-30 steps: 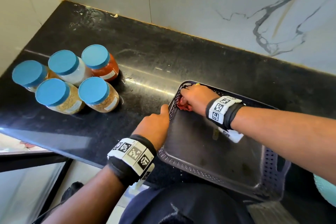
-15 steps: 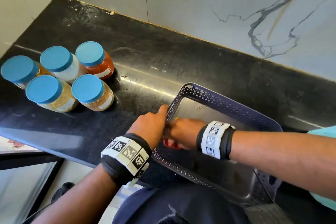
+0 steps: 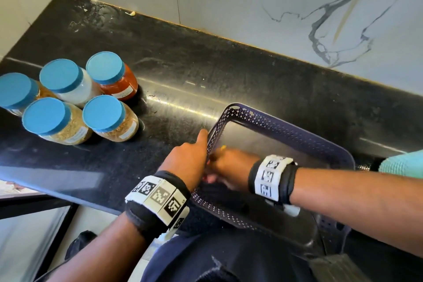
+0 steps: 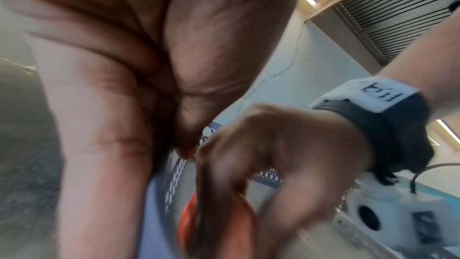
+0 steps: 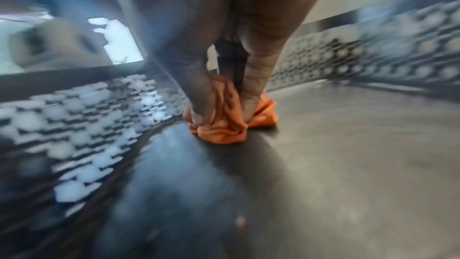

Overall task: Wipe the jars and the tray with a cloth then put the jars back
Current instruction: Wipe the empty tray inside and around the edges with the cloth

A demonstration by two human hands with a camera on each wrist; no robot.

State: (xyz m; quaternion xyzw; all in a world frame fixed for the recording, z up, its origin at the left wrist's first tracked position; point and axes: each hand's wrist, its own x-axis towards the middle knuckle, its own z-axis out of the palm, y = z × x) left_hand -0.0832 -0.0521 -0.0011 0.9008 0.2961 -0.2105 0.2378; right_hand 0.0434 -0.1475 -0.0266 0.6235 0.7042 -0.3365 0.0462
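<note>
Tray-wiping is underway: the right hand (image 3: 225,170) presses a bunched orange cloth (image 5: 225,123) onto the tray (image 3: 286,131) floor at its left wall, while the left hand (image 3: 186,162) grips that rim. Five jars (image 3: 75,98) wait on the worktop (image 3: 206,80), far left; next, sweeping the remaining floor.

So there's a dark perforated tray (image 3: 286,126) sitting on a black tabletop (image 3: 206,71), tipped up a bit toward the person. The left hand (image 3: 186,161) grips its left rim, thumb pointing up along the edge. The right hand (image 3: 229,171) is down inside the tray near that same wall, with a bit of reddish cloth (image 3: 207,178) peeking out under it. Five blue-lidded jars (image 3: 68,98) are clustered well off to the left.
</note>
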